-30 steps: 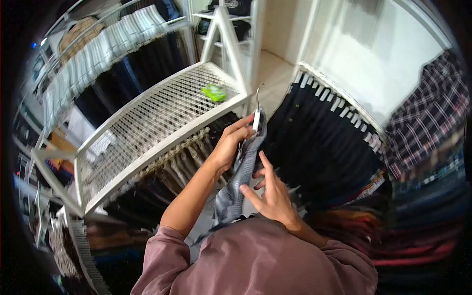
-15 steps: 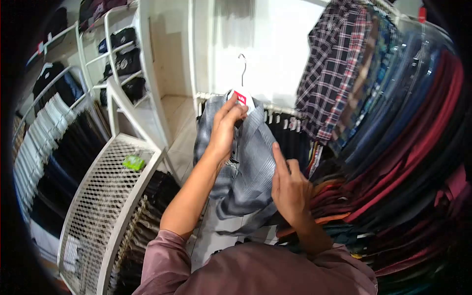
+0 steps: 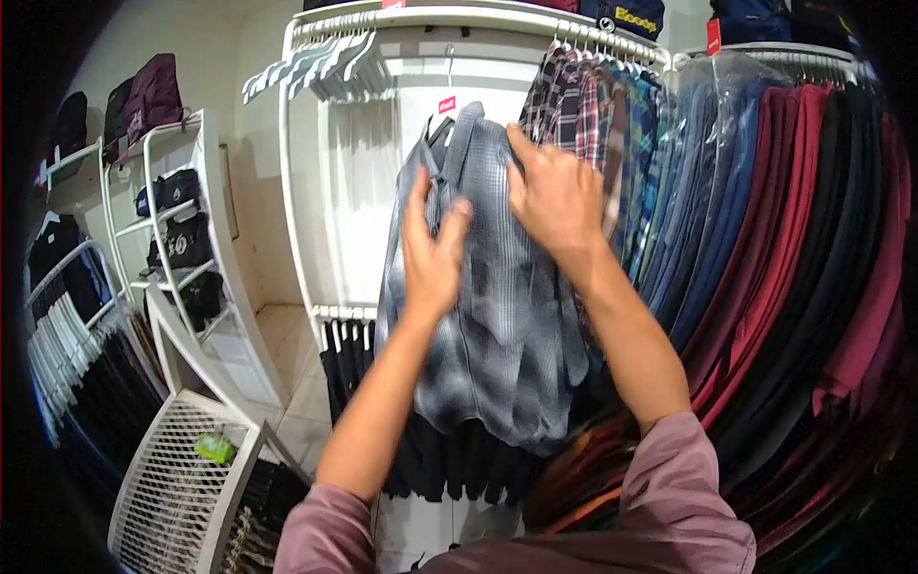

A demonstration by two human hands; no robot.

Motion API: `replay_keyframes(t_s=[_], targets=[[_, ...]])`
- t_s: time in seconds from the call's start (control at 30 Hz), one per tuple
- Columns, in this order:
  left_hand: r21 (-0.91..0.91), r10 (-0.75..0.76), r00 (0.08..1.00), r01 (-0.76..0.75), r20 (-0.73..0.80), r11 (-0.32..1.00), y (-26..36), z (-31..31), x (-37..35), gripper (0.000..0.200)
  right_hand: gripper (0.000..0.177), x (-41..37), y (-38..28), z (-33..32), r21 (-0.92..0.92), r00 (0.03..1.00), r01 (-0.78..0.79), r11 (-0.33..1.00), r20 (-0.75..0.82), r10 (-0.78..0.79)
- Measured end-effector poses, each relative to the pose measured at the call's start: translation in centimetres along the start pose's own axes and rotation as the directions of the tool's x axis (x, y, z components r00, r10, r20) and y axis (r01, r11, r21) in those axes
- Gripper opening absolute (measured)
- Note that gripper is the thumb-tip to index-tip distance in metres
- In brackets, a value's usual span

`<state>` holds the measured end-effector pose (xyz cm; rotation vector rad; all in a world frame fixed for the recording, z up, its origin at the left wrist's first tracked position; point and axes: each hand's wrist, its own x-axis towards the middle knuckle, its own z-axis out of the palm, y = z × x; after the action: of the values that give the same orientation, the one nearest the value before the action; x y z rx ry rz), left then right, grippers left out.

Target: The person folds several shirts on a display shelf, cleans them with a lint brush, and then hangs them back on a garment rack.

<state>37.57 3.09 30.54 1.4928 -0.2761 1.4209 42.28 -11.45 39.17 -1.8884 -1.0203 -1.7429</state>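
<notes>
A grey checked long-sleeved shirt (image 3: 497, 268) hangs upright in front of me on a hanger. Its metal hook (image 3: 450, 65) rises just below a white rail, and a red tag (image 3: 447, 104) shows above the collar. My left hand (image 3: 435, 253) is at the button front below the collar, thumb and fingers apart. Over the shirt's shoulder on the right side is my right hand (image 3: 562, 196), its index finger stretched along the fabric and its thumb apart from it. Neither hand is closed around the cloth.
Plaid shirts (image 3: 564, 96) and a long row of blue, red and black garments (image 3: 755, 220) hang to the right. White hangers (image 3: 330, 65) crowd the upper rail (image 3: 382, 19). At lower left stands a white mesh rack (image 3: 172, 478) with a green packet (image 3: 214, 448).
The view has tilted up, and the shirt appears higher and more spread out. My left hand has left the hanger tag for the shirt front; my right hand has risen to the shoulder.
</notes>
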Motion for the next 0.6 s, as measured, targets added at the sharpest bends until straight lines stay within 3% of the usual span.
replay_keyframes(t_s=[0.17, 0.23, 0.3, 0.37, 0.4, 0.47, 0.5, 0.57, 0.6], targets=[[0.296, 0.04, 0.987, -0.085, 0.155, 0.951, -0.1, 6.4, -5.5, 0.112, 0.032, 8.8, 4.9, 3.9, -0.095, 0.998, -0.062, 0.994, 0.012, 0.063], [0.366, -0.112, 0.975, 0.035, 0.192, 0.93, -1.6, 8.7, -5.9, 0.119, 0.03, 11.7, 6.9, 5.9, -0.139, 0.998, -0.067, 0.988, -0.024, 0.065], [0.405, -0.053, 0.99, -0.006, 0.134, 0.914, -5.8, 10.2, -5.8, 0.108, 0.024, 13.9, 8.8, 8.0, -0.165, 0.996, -0.036, 0.986, -0.085, 0.022], [0.385, -0.263, 0.947, 0.177, 0.183, 0.906, -9.5, 10.5, -4.9, 0.085, 0.018, 15.6, 10.5, 9.6, -0.196, 0.988, -0.005, 0.981, -0.151, -0.025], [0.38, -0.253, 0.95, 0.169, 0.184, 0.91, -11.4, 10.9, -4.9, 0.085, 0.017, 16.4, 11.2, 10.2, -0.231, 0.99, -0.02, 0.973, -0.139, -0.012], [0.493, 0.047, 0.998, -0.062, 0.044, 0.868, -14.4, 11.1, -5.6, 0.056, 0.016, 17.8, 12.8, 11.8, -0.281, 0.993, -0.047, 0.959, -0.12, 0.014], [0.492, 0.056, 0.998, -0.069, 0.042, 0.868, -14.8, 10.9, -5.4, 0.056, 0.016, 18.4, 13.6, 12.6, -0.282, 0.992, -0.046, 0.958, -0.128, 0.01], [0.434, -0.099, 0.993, 0.06, 0.068, 0.899, -14.4, 10.3, -5.0, 0.05, 0.015, 19.1, 15.1, 13.9, -0.303, 0.988, -0.064, 0.951, -0.154, 0.017], [0.415, -0.097, 0.991, 0.051, 0.092, 0.909, -14.4, 10.1, -4.9, 0.051, 0.016, 19.3, 15.7, 14.2, -0.309, 0.991, -0.066, 0.949, -0.132, 0.026]])
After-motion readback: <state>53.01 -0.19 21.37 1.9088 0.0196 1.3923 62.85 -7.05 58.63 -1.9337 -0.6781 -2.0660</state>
